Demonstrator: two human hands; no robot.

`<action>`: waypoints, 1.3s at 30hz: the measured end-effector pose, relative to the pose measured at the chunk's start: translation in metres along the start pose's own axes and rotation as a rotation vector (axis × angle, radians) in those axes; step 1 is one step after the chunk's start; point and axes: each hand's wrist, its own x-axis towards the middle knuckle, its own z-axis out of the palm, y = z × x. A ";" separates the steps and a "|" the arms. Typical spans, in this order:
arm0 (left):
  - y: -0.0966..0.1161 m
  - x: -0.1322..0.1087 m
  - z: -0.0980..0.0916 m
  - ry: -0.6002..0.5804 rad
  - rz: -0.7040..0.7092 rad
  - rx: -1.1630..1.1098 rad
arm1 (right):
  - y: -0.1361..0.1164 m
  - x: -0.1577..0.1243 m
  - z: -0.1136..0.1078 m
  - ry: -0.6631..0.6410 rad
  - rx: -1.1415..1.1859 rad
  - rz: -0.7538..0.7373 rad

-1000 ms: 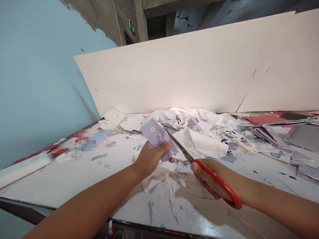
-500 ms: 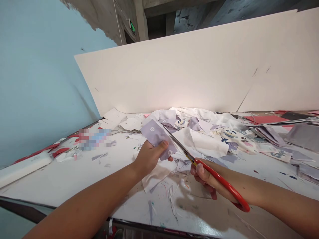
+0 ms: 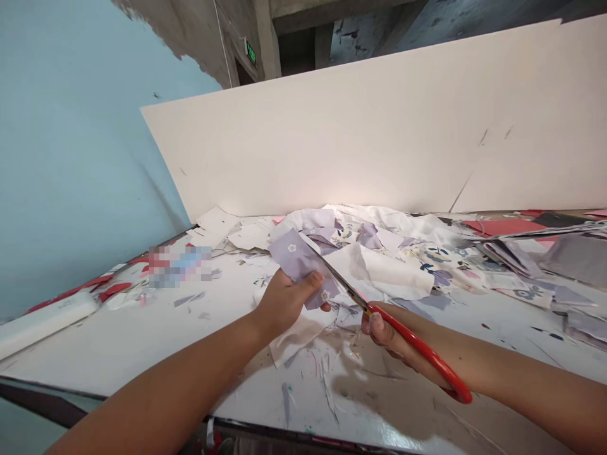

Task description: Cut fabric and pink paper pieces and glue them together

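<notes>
My left hand (image 3: 286, 299) pinches a lilac piece of fabric (image 3: 293, 254) with small white flowers, thumb on top and fingers beneath. Red-handled scissors (image 3: 417, 341) sit in my right hand (image 3: 389, 333), whose fingers are wrapped around the grips. Their blades point up and left along the right edge of the lilac piece and look nearly closed together. Whether they touch the fabric I cannot tell. Just behind lies a heap of scraps, with white cloth (image 3: 393, 272) and floral pieces (image 3: 439, 265) in it.
A tall white board (image 3: 351, 139) stands along the back of the white table (image 3: 156, 341). At the left lies a white roll (image 3: 52, 319) beside red scraps (image 3: 114, 291). Folded grey-lilac fabric (image 3: 576, 259) is at the right. Thin trimmings (image 3: 327, 385) litter the front.
The scissors' blades and handles have come closer together as my right hand's fingers closed. My left hand and the lilac piece have barely moved.
</notes>
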 end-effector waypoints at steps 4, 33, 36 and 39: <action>-0.001 0.000 0.000 -0.039 -0.003 -0.001 | 0.003 0.001 0.002 0.032 0.007 -0.034; -0.001 -0.003 0.004 -0.129 0.008 0.025 | 0.000 0.003 0.005 -0.004 0.168 0.124; 0.000 -0.003 0.004 -0.122 0.009 0.028 | 0.000 0.004 0.006 0.021 0.168 0.145; 0.000 -0.003 0.004 -0.117 0.010 0.030 | 0.003 0.006 0.006 0.029 0.204 0.194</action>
